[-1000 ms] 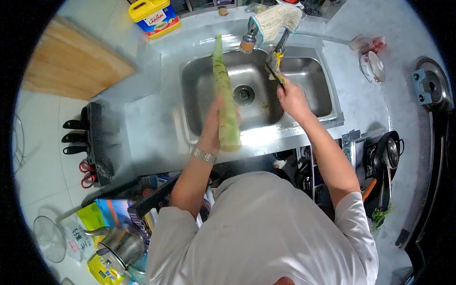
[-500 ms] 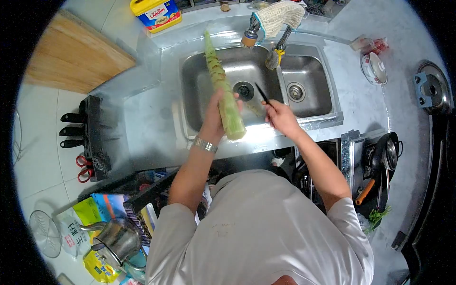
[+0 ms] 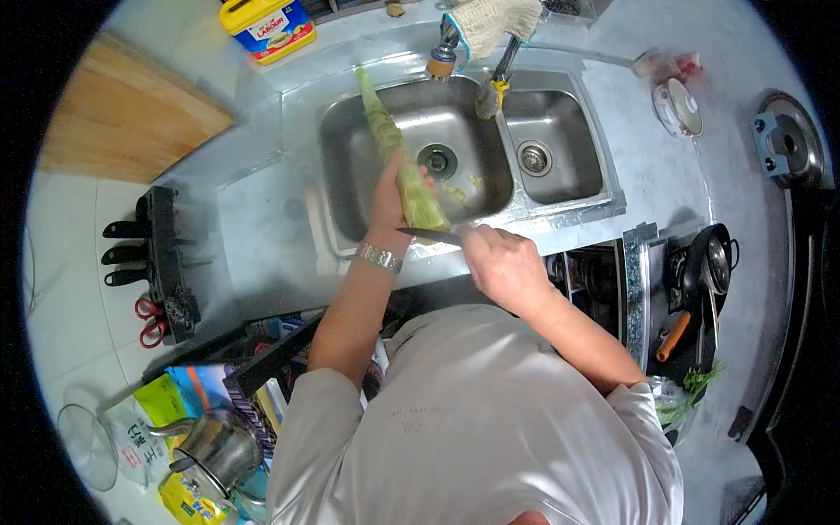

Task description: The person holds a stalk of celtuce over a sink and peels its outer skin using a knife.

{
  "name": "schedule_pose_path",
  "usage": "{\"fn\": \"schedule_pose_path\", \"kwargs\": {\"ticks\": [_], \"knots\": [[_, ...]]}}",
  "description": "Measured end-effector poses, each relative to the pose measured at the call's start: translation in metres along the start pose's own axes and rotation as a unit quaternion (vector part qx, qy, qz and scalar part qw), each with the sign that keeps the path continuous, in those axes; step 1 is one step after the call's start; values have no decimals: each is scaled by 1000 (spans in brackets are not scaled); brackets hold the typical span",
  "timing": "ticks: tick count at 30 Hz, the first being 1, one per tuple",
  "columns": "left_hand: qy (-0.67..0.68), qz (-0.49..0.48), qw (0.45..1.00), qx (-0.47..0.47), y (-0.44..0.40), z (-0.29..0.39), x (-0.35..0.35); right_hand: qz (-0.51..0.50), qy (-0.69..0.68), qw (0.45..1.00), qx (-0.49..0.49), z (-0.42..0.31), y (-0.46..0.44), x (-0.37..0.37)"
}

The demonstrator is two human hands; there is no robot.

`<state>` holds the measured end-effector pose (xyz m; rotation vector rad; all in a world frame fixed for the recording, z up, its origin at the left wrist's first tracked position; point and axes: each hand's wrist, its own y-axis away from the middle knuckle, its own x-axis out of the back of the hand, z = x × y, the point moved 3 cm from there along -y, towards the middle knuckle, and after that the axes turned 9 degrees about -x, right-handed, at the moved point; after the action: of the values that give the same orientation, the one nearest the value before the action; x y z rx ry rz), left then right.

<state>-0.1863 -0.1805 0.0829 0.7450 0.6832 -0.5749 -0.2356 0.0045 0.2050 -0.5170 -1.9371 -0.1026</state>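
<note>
A kitchen worktop (image 3: 254, 232) with a metal sink (image 3: 514, 213) set into it fills the middle of the view. Over the front left part of the larger basin (image 3: 350, 157) is a long green stalk (image 3: 385, 131), slanting, with its narrow tip toward the back and its thick end near the front edge. The fingers of the left hand (image 3: 391, 197) are closed around its lower half; a metal watch (image 3: 380, 257) is on that wrist. The fingers of the right hand (image 3: 507, 267) are closed on a dark knife (image 3: 430, 235), whose blade lies across the thick end; whether it has cut in, I cannot tell. Pale green scraps (image 3: 453, 191) lie in the basin near the drain (image 3: 437, 162). To the right is the smaller basin (image 3: 560, 131). Behind, a cloth (image 3: 494, 24) drapes over the faucet (image 3: 442, 59). Farther left stand a wooden board (image 3: 122, 109), a yellow container (image 3: 267, 28) and a rack (image 3: 166, 262) with black-handled knives (image 3: 125, 255) and red-handled scissors (image 3: 150, 322). Farther right are a lidded white pot (image 3: 677, 109) and, nearer the person, a dark pan (image 3: 697, 267).
</note>
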Motion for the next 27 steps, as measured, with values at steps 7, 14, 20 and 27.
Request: {"fn": "schedule_pose_path", "kwargs": {"ticks": [7,14,20,27], "knots": [[21,19,1000,10,0,-3,-6,-4,48,999,-5,-3,-1,-1],[10,51,999,17,2,2,-10,-15,63,998,-18,1,-1,-4],[0,58,998,10,4,5,-15,-12,101,995,-11,3,-3,-2],[31,55,998,25,4,6,-21,-10,123,992,-5,13,-19,-9]]}}
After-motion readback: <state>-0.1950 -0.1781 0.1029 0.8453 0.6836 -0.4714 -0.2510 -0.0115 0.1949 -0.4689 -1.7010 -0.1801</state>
